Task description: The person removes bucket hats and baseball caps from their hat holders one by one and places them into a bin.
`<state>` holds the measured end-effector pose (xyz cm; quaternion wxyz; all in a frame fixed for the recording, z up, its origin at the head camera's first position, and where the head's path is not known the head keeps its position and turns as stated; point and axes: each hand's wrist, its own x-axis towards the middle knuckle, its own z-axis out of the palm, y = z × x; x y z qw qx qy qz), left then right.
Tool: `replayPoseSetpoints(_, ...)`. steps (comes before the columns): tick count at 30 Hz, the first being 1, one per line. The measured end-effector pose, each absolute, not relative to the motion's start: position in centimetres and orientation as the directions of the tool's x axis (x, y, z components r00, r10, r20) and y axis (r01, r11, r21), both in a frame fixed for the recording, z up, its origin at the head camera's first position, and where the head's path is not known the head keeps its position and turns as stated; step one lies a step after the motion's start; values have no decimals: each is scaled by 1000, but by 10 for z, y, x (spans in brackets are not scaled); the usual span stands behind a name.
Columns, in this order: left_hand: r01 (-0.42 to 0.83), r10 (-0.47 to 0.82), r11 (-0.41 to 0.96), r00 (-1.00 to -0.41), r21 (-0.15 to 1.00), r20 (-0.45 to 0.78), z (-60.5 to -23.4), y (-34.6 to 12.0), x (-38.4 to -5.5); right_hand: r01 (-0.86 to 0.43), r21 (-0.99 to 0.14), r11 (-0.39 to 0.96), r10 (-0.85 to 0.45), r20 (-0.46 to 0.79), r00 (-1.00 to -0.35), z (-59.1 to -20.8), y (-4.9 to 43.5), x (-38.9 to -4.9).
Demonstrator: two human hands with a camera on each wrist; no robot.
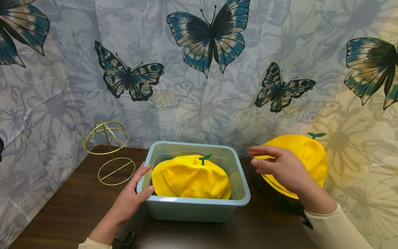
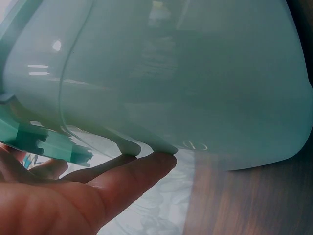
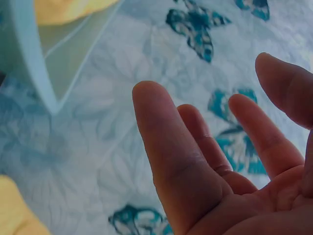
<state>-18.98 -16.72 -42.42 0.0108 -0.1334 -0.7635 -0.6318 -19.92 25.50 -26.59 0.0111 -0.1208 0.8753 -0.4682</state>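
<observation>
A yellow hat (image 1: 189, 176) with a green sprout on top lies inside a light blue-green plastic tub (image 1: 192, 209). My left hand (image 1: 133, 190) is at the tub's left side, its thumb by the front left rim corner. In the left wrist view, fairly straight fingers (image 2: 132, 183) touch the tub's outer wall. Held in the air right of the tub, my right hand (image 1: 284, 167) has nothing between its extended fingers and thumb. It partly covers a second yellow hat (image 1: 314, 155), also with a sprout, which sits on something dark and mostly hidden.
A gold wire stand (image 1: 116, 169) with a rounded top is on the dark wooden table (image 1: 77, 204), left of the tub. Behind the table hangs a cloth (image 1: 199, 110) printed with flowers and butterflies.
</observation>
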Motion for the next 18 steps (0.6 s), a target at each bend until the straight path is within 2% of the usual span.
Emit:
replayPoseSetpoints(10, 205, 199, 126, -964, 971, 178, -428, -168, -191, -178, -823, 539, -113, 139, -984, -274, 311, -190)
replayPoseSetpoints(18, 204, 198, 133, -964, 970, 176, -428, -168, -191, -132, -830, 542, -54, 122, -991, -282, 349, -185)
